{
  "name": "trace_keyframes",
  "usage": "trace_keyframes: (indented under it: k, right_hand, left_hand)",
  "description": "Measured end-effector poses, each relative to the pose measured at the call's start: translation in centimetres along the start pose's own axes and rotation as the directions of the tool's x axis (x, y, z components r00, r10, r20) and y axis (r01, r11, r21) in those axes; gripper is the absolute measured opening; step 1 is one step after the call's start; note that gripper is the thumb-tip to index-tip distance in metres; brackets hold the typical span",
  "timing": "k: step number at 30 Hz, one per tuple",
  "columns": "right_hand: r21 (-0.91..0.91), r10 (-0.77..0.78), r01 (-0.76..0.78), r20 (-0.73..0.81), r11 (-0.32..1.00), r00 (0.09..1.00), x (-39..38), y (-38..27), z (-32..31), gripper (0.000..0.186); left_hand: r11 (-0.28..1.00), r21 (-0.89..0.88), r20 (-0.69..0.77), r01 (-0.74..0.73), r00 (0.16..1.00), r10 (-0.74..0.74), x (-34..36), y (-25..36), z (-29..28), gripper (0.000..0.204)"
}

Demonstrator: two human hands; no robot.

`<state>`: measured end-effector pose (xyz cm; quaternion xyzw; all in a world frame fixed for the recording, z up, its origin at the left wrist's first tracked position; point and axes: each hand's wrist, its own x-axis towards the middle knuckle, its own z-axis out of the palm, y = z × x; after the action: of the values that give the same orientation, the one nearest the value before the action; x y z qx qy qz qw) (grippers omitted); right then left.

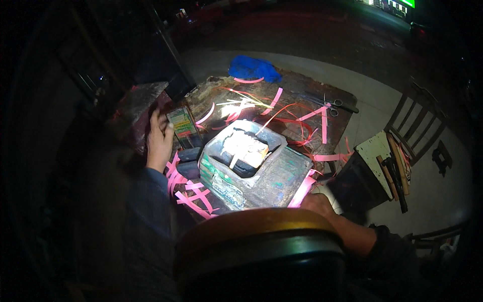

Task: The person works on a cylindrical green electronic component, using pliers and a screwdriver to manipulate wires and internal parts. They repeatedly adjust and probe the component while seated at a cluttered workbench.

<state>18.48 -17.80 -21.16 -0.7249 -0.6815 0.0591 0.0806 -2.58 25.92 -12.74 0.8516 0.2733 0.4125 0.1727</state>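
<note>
My left hand (160,143) is open at the left side of the worktable, its fingers stretched upward. Its thumb lies close beside a small box (183,125) with a green, yellow and red label. My right hand (319,204) is closed at the near right, right by a pink strip (303,190); its fingertips are hidden, so what it grips does not show. Between the hands stands a worn grey metal block (289,173) with green paint stains and a square hollow. A brightly lit pale lump (246,148) sits in that hollow.
Pink strips (188,194) lie over the table (206,90). A blue cloth (255,68) rests at the back, scissors (333,106) at the right. Hammers and wooden handles (394,168) lie on a chair seat. A large dark rounded object with an orange rim (261,219) blocks the near middle.
</note>
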Motion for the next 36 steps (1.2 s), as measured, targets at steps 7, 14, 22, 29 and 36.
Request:
trace_keyframes:
  k: [7,14,22,29,36]
  right_hand:
    - [0.025,-0.191,0.245,-0.554,0.969,0.81,2.8,-0.5,2.3,0.018]
    - [-0.007,0.082,-0.082,-0.025,0.997,0.996,-0.2,-0.7,-0.7,0.02]
    - [-0.058,-0.208,0.204,-0.464,0.977,0.861,2.5,-0.5,1.3,0.012]
    - [-0.092,-0.089,0.07,-0.214,0.993,0.973,1.2,0.5,2.2,0.013]
    - [-0.114,-0.213,0.183,-0.387,0.977,0.897,2.0,0.6,2.3,0.014]
  left_hand:
    - [0.77,-0.364,0.559,0.524,0.784,-0.269,-5.5,-3.1,0.5,0.081]
    - [0.787,-0.373,0.516,0.491,0.815,-0.264,-5.1,-2.7,1.0,0.077]
    - [0.787,-0.38,0.366,0.486,0.861,-0.354,-6.6,-1.3,1.9,0.061]
    - [0.852,-0.172,0.18,0.495,0.866,-0.467,-7.4,-0.9,2.3,0.054]
    - [0.969,-0.179,-0.3,0.173,0.928,-0.221,-11.7,4.6,1.2,0.046]
